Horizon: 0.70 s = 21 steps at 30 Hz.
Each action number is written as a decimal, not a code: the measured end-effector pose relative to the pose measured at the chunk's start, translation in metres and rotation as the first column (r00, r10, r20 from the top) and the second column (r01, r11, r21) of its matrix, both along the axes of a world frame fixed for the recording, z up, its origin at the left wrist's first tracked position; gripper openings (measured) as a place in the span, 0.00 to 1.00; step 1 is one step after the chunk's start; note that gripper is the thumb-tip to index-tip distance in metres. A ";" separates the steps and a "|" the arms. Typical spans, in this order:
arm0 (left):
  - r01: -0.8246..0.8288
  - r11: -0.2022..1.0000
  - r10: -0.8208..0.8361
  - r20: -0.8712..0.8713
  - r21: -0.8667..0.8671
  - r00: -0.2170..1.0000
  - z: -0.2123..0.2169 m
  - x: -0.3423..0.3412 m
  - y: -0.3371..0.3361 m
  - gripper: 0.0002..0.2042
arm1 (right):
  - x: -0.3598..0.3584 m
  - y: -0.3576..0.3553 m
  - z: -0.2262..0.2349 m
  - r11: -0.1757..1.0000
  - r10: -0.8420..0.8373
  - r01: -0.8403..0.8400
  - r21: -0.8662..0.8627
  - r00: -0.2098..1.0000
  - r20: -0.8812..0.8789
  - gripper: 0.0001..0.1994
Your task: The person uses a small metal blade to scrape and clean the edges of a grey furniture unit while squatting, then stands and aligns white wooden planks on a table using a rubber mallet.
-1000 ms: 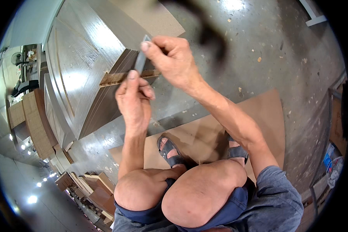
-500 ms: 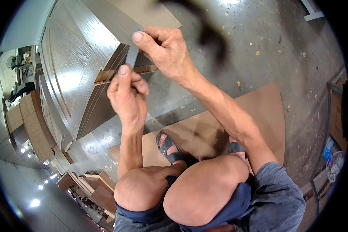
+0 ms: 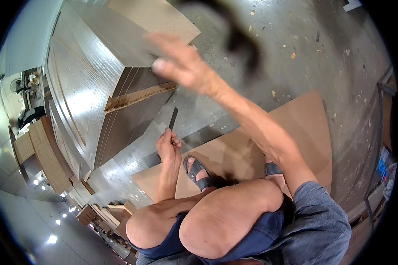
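My left hand [image 3: 168,143] pinches the lower end of a thin, flat, dark metal strip [image 3: 174,118], which points up and slightly right. Higher up, my right hand [image 3: 183,62] is blurred by motion, with its fingers stretched out and its thumb apart. It appears empty, over the corner of a stack of grey wood-grain panels [image 3: 135,104]. Whether it touches the stack I cannot tell. A rough brown strip [image 3: 139,96] crosses the end of the stack, between the two hands.
Under my sandalled feet lies a brown cardboard sheet [image 3: 296,128] on the speckled grey floor [image 3: 278,53]. More board [image 3: 163,15] lies beyond the stack. Wooden pieces [image 3: 108,216] are piled at the lower left. A dark-framed rack [image 3: 378,145] stands at the right.
Both hands were at the metal strip beside the stack's corner. My right hand has let go and opened; my left has come down and right with the strip, away from the stack.
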<state>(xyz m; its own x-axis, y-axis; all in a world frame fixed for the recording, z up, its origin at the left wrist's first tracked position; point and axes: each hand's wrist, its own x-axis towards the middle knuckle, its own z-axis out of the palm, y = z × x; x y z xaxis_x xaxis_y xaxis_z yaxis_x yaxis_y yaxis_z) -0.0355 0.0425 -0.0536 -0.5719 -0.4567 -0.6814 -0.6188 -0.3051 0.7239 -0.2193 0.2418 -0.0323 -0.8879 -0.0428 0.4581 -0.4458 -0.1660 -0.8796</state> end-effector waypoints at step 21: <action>0.103 0.995 -0.100 0.142 -0.013 0.985 -0.004 0.031 0.001 0.15 | -0.039 -0.031 -0.103 0.975 -0.002 0.068 0.213 0.956 -0.295 0.33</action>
